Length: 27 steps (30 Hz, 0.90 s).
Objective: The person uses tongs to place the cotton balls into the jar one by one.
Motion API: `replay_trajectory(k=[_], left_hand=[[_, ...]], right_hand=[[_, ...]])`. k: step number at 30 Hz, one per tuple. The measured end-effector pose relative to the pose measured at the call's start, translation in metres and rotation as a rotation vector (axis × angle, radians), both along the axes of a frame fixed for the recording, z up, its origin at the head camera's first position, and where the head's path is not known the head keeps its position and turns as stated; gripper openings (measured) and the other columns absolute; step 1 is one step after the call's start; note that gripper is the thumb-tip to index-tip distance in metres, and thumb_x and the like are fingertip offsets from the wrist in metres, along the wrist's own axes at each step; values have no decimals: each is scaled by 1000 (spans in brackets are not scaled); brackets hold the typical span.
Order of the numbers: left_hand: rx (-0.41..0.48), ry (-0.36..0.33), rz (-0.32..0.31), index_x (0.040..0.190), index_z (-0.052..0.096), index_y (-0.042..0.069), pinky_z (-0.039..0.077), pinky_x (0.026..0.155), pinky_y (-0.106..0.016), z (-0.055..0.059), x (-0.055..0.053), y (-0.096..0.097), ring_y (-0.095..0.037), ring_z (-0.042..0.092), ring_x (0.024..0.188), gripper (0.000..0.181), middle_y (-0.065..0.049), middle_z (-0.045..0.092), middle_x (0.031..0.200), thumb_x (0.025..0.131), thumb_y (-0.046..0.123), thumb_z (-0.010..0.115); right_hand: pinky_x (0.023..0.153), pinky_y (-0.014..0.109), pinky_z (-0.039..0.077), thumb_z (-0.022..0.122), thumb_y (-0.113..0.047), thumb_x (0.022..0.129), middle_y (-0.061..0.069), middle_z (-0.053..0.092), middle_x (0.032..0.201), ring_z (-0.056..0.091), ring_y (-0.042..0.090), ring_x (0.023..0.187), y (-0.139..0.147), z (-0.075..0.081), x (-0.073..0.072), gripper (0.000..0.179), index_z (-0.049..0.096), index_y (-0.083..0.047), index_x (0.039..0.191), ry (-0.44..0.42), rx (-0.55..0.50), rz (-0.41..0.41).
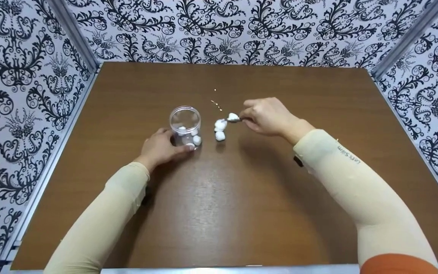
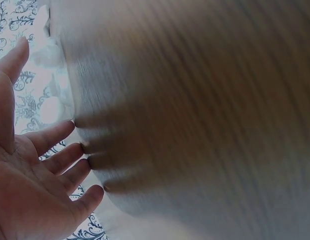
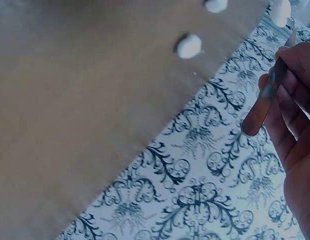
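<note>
My left hand (image 1: 160, 147) curls round the base of a clear plastic jar (image 1: 185, 118) that stands upright. Several white cotton balls (image 1: 197, 140) lie at the jar's bottom. In the left wrist view the thumb and fingers of the left hand (image 2: 40, 170) are spread, with fingertips at the table. To the right, my right hand (image 1: 266, 115) pinches a small metal fork (image 3: 265, 97) by its handle. One cotton ball (image 1: 233, 116) sits on the fork's head. Just left of it, more cotton balls (image 1: 220, 136) lie close together on the table.
A brown wooden table (image 1: 203, 213) bears everything. Small bright specks (image 1: 216, 104) show behind the cotton balls. Black-and-white patterned walls (image 1: 219, 30) enclose the back and sides, with grey metal posts (image 1: 76, 34) at the corners.
</note>
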<state>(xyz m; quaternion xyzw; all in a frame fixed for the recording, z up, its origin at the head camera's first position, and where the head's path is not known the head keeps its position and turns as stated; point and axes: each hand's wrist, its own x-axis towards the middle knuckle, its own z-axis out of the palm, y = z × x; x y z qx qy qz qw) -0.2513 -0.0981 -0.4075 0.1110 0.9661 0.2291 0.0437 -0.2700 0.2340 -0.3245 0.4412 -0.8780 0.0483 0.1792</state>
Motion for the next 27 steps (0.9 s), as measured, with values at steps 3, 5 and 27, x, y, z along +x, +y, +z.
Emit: replay_trajectory(k=[3,5,27], left_hand=[[-5,1,1,126,55,12,26,95,-57,1,0,0,-31,43,116,84,-14,47,128,68,72,60],[-7,2,-4,126,55,12,27,94,-57,2,0,0,-32,43,116,84,-14,47,128,68,73,60],[-25,2,-6,129,52,16,28,93,-55,1,0,1,-30,42,118,85,-13,48,127,68,74,58]], right_hand=[[47,30,39,63,-19,82,-5,49,74,46,11,55,-6,15,-2,14,73,-15,91,3,-11,-9],[48,29,39,63,-20,83,-5,49,74,45,11,55,-12,25,-3,15,73,-14,91,6,-19,-11],[49,34,41,58,-18,82,-4,48,74,48,13,56,-79,26,-18,16,73,-17,88,6,12,56]])
